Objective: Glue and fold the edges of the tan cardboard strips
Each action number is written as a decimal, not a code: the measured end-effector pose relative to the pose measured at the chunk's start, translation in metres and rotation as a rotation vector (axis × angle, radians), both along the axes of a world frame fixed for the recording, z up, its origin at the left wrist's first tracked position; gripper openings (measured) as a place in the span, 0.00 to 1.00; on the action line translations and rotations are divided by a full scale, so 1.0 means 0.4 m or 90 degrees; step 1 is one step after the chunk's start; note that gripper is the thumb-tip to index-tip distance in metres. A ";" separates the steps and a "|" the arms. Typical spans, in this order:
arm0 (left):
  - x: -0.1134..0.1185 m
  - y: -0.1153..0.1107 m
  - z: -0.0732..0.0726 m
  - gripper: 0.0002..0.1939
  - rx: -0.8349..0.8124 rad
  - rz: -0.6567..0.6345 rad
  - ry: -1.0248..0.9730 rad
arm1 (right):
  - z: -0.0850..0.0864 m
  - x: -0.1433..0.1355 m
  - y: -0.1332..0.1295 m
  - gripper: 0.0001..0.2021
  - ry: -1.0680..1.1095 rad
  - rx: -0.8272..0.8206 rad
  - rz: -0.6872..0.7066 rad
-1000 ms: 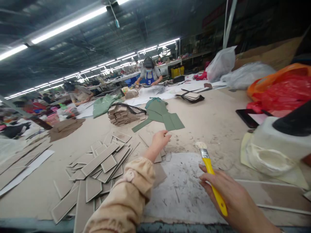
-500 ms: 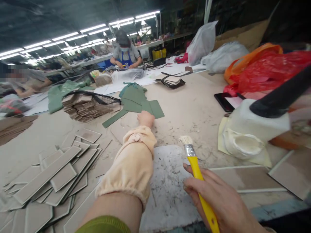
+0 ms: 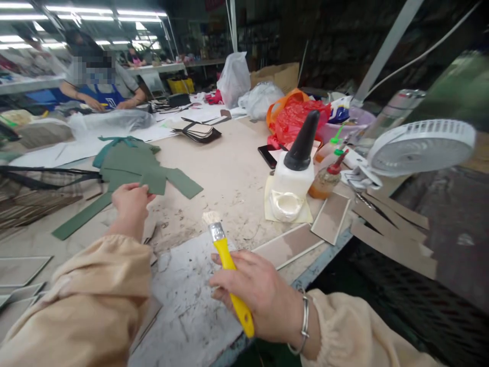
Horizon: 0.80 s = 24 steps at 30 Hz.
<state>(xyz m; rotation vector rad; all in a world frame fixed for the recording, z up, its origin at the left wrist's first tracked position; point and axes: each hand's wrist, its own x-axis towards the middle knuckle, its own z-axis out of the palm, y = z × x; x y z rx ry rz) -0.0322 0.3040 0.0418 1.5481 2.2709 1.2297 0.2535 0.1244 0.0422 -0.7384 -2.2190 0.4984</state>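
My left hand (image 3: 130,205) pinches a small green leather-like piece (image 3: 155,181) between thumb and fingers, just over a pile of flat green pieces (image 3: 128,157). One long green strip (image 3: 82,216) sticks out toward me from that pile. In my right hand (image 3: 263,291) is a paintbrush (image 3: 226,255) with a yellow handle and a metal band; its pale, glue-crusted bristles point up and away from me. The brush is held above a stained grey-white sheet (image 3: 181,288) at the table's near edge.
A white glue container (image 3: 293,176) with a black spout stands right of centre. Near it are squeeze bottles (image 3: 324,182), a white fan (image 3: 420,148), a phone (image 3: 266,156) and bordered panels (image 3: 288,244). Bundled brown pieces (image 3: 38,204) lie left. A co-worker (image 3: 101,84) sits across the table.
The view has swung right, bringing the fan and bottles into sight. My left hand now lifts a green piece at the pile. The brush stays in my right hand.
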 end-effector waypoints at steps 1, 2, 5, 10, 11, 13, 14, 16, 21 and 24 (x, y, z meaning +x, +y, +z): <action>-0.013 -0.034 0.019 0.19 0.007 0.017 -0.018 | 0.005 0.007 0.005 0.09 0.034 0.015 -0.002; -0.025 -0.079 0.038 0.18 0.011 0.031 -0.027 | 0.011 0.017 0.010 0.10 0.068 0.030 -0.008; -0.040 -0.270 0.087 0.10 0.033 0.027 0.090 | 0.024 0.055 0.019 0.14 0.151 0.045 -0.061; 0.022 -0.630 0.062 0.02 0.036 -0.241 0.354 | 0.017 0.093 0.028 0.14 0.302 -0.028 -0.209; 0.038 -0.683 0.041 0.04 0.009 -0.289 0.361 | 0.016 0.093 0.028 0.14 0.321 -0.039 -0.218; 0.063 -0.765 -0.004 0.07 -0.034 -0.363 0.381 | 0.019 0.089 0.023 0.14 0.339 -0.063 -0.214; 0.071 -0.793 -0.025 0.08 -0.052 -0.386 0.394 | 0.021 0.086 0.017 0.14 0.341 -0.085 -0.202; 0.083 -0.826 -0.058 0.10 -0.083 -0.416 0.415 | 0.023 0.078 0.002 0.14 0.328 -0.157 -0.169; 0.097 -0.832 -0.083 0.14 -0.131 -0.431 0.386 | 0.005 0.035 -0.044 0.13 0.219 -0.382 -0.105; 0.093 -0.831 -0.075 0.13 -0.176 -0.426 0.344 | -0.013 -0.007 -0.060 0.15 0.178 -0.493 -0.078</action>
